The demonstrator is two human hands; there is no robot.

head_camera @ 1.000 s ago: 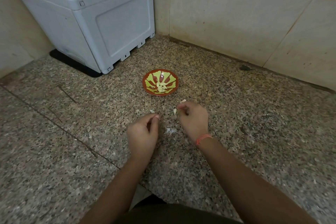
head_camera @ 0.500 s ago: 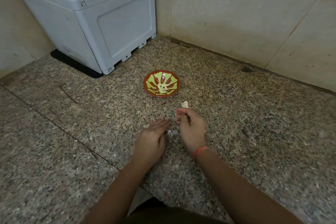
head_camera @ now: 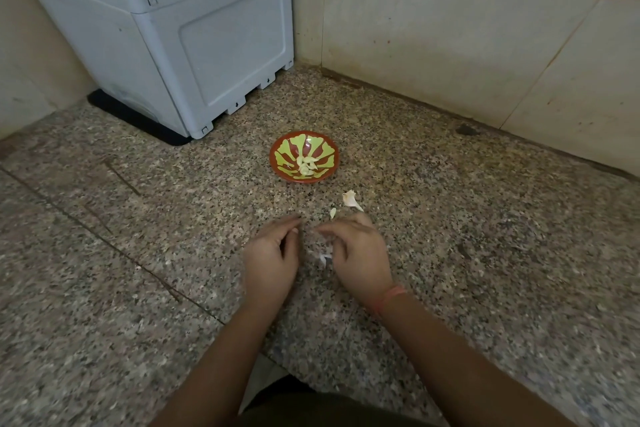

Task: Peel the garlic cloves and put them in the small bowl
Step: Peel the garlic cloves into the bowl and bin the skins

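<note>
Looking down on a speckled stone floor [head_camera: 485, 253] running out to beige wall tiles [head_camera: 450, 28]. Finding a pale grey plastic box [head_camera: 194, 45] pushed into the far left corner, well apart from the work and presumably just stored there.

Reaching both forearms forward and low, bringing the left hand [head_camera: 272, 260] and right hand [head_camera: 360, 253] close together just above the floor, fingertips pointing at each other: a posture fitting the picking of skin off a clove. Curling the left fingers narrowly over a tucked thumb. Curling the right fingers likewise, with an orange band [head_camera: 391, 296] circling that wrist. Not managing to tell, through blur at the fingertips, of any clove or skin pinched in either hand.

Having the small bowl [head_camera: 272, 158] straight ahead beyond the hands, near but not touching, likely for a short forward reach with each finished clove. Already holding several peeled cloves [head_camera: 306, 165] heaped at the bowl's middle.

Leaving a pale garlic remnant [head_camera: 350, 199] on the floor between bowl and right hand, and a smaller pale bit [head_camera: 332, 212] just beside the right fingertips, probably as supply close at hand. Letting thin white skin scraps [head_camera: 323, 257] lie between the two hands, directly under the working spot, judging by position.
</note>
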